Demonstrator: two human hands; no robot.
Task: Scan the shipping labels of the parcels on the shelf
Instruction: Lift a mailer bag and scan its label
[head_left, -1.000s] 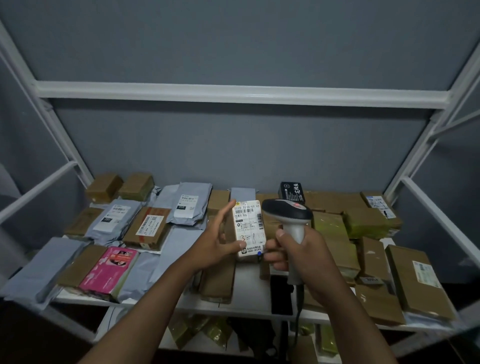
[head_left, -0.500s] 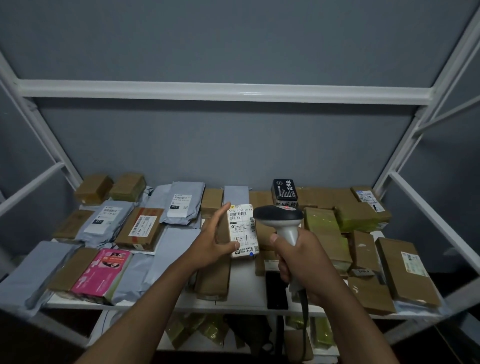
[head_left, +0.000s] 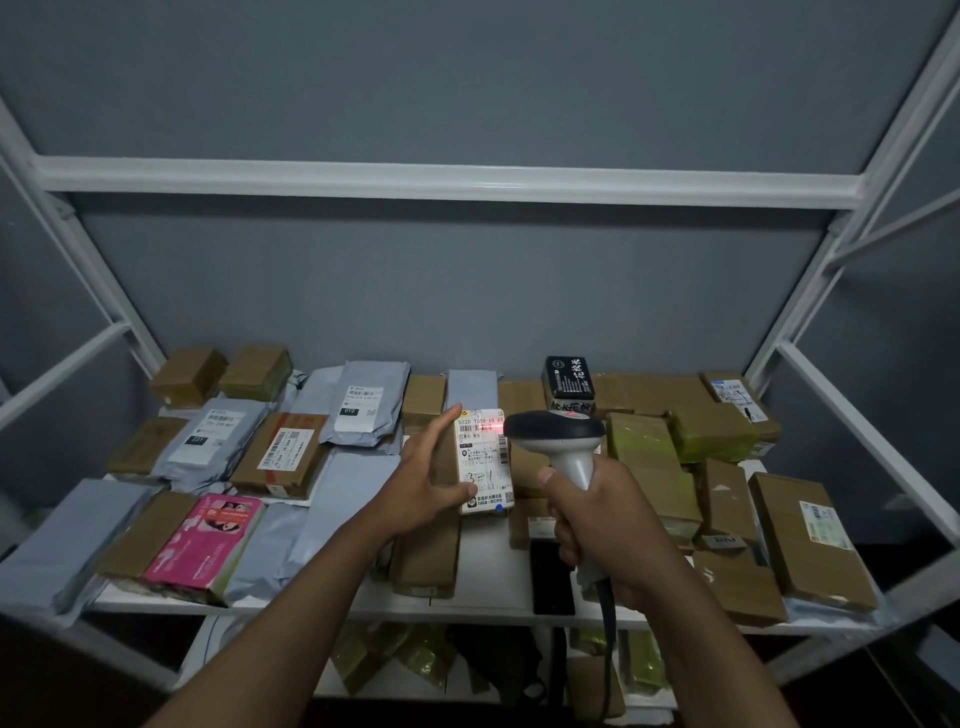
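A small brown cardboard parcel with a white printed shipping label is held upright above the white metal shelf, a red scan line crossing its barcode. The left hand grips it, thumb on the label, fingers apparently behind. The right hand's fingers wrap the grey handheld barcode scanner, just beside the label.

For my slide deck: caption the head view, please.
Left hand holds a labelled parcel while right hand aims scanner.
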